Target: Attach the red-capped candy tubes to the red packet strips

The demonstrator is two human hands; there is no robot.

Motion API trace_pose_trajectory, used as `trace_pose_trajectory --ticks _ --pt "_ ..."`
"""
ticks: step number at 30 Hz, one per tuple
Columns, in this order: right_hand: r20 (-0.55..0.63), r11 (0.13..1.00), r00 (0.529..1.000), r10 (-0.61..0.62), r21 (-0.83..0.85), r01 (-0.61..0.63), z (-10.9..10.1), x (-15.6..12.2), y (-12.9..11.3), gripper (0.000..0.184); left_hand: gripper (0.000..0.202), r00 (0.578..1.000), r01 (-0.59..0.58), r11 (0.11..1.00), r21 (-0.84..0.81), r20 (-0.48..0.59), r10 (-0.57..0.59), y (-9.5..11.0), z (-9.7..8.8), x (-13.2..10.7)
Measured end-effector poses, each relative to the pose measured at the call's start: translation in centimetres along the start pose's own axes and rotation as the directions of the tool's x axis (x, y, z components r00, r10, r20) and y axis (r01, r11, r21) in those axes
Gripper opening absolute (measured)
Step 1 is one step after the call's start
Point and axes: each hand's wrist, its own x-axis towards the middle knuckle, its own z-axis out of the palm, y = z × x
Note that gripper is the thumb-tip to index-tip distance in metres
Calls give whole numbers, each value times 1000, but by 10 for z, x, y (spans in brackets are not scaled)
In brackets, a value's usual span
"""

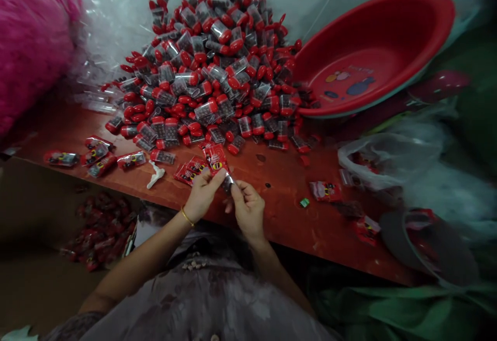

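Over the table's near edge, my left hand (202, 195) pinches a red printed packet (216, 157) between thumb and fingers. Its near end is clear and dark, and my right hand (248, 210) closes its thumb and fingertips on that end. Whether a container sits inside the packet is hard to make out. Just left of it lie several flat red wrappers (188, 170). Beyond my hands rises a large heap of small clear containers (209, 110) with red caps and dark round contents. Several wrapped packets (103, 165) rest toward the left edge.
A red basin (388, 35) leans tilted at the back right. A pink bulging bag (31, 41) stands left. Right on the brown table (287, 201) are plastic bags (388, 157), a grey bowl (404, 242) and loose packets (326, 191). More packets (101, 227) lie below, left.
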Motion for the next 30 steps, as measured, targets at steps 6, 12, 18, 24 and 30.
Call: trace_pose_trajectory --ticks 6,12,18,24,30 --pt "-38 999 999 -9 35 10 7 -1 5 30 32 996 56 993 101 70 -64 1 2 -9" --pt "14 981 991 -136 -134 137 3 0 4 24 33 996 68 998 -9 -49 -69 12 8 -3" --pt "-25 996 997 -71 -60 69 5 -4 9 27 36 985 161 986 50 45 -164 8 16 -6" --pt "49 985 999 6 174 -14 3 1 5 27 46 990 122 988 92 58 -127 6 14 -16" --pt "142 991 990 -19 137 -1 4 -5 -6 20 50 989 144 990 4 -18 -144 18 10 -12"
